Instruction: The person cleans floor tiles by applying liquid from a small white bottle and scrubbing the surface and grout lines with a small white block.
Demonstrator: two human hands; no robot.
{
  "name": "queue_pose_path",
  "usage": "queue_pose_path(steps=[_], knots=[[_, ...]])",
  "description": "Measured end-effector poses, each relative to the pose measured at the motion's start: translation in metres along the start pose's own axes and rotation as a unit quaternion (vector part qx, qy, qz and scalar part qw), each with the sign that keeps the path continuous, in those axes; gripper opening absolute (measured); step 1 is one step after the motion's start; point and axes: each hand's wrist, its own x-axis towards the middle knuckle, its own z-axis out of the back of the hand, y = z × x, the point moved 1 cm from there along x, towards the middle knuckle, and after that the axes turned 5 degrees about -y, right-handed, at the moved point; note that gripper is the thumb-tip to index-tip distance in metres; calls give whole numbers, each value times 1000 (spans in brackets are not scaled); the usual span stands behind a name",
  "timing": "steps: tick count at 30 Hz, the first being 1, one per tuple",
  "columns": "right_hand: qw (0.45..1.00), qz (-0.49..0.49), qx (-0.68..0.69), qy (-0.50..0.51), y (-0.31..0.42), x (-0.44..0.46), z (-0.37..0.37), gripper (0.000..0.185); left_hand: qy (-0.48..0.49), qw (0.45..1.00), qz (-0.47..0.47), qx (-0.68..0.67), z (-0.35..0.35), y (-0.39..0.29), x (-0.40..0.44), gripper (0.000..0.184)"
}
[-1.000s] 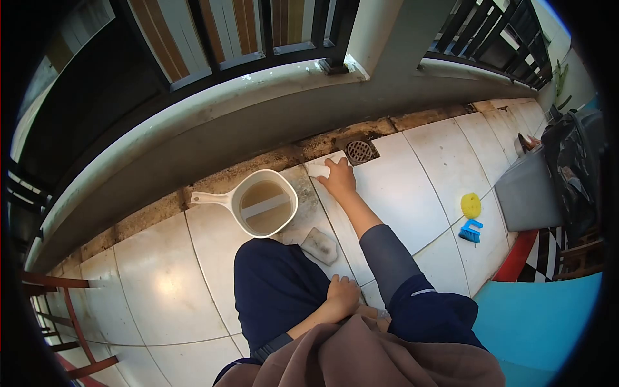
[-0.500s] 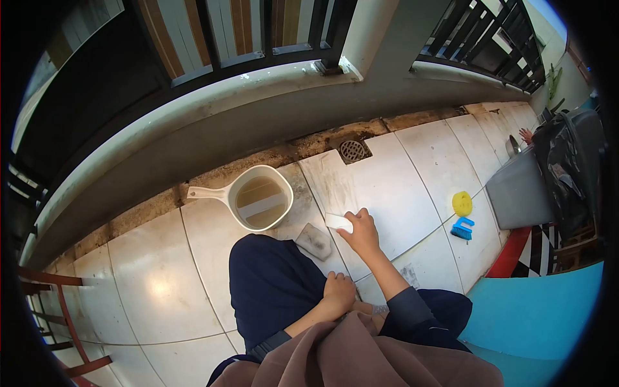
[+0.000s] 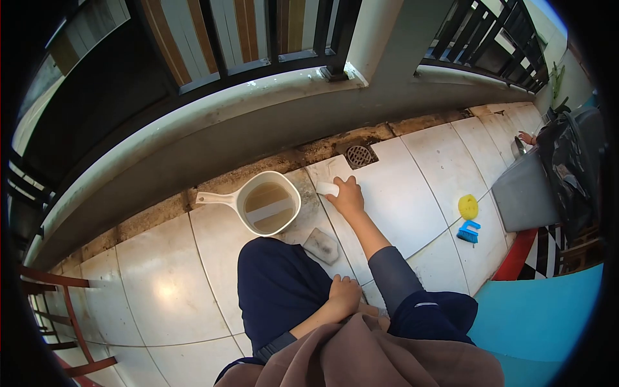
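Observation:
My right hand (image 3: 347, 197) grips a white block (image 3: 327, 189) against the floor tile, just below the round drain grate (image 3: 358, 156). Resting by my knee, my left hand (image 3: 345, 293) has its fingers curled, and whether anything is inside cannot be seen. Between my hands and the dipper lies a grey-stained white pad (image 3: 321, 246). The white dipper (image 3: 298, 205) holds murky water, and its handle points left.
A yellow scrubber (image 3: 468, 207) and a blue brush (image 3: 469, 231) lie on the tiles to the right. Beyond them stands a grey bin (image 3: 525, 193) with a black bag. A low wall (image 3: 258, 138) with railings runs ahead. Red metal legs (image 3: 71, 316) stand at left.
My right hand first came back toward me from beside the drain with the white block, then moved forward again along the tile. My left hand stayed by my knee.

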Motion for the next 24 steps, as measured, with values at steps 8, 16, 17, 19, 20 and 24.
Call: queue_pose_path(steps=[8, 16, 17, 19, 20, 24], knots=[[1000, -12, 5, 3, -65, -142, 40, 39, -84, 844, -174, -500, 98, 7, -55, 19], [999, 17, 2, -30, -55, -114, 30, 37, -222, 290, -585, -724, 200, -55, -109, 37], [999, 22, 7, -44, -49, -98, 24, 36, -229, 270, -606, -712, 203, -57, -106, 38], [999, 13, -2, -32, -35, -61, 17, 36, -250, 238, -571, -745, 207, -61, -108, 36], [1000, 6, -8, -22, -28, -43, 13, 37, -258, 221, -559, -756, 209, -62, -107, 36], [999, -5, -41, 5, 1, 15, 4, 42, -253, 202, -541, -776, 216, -45, -102, 35]])
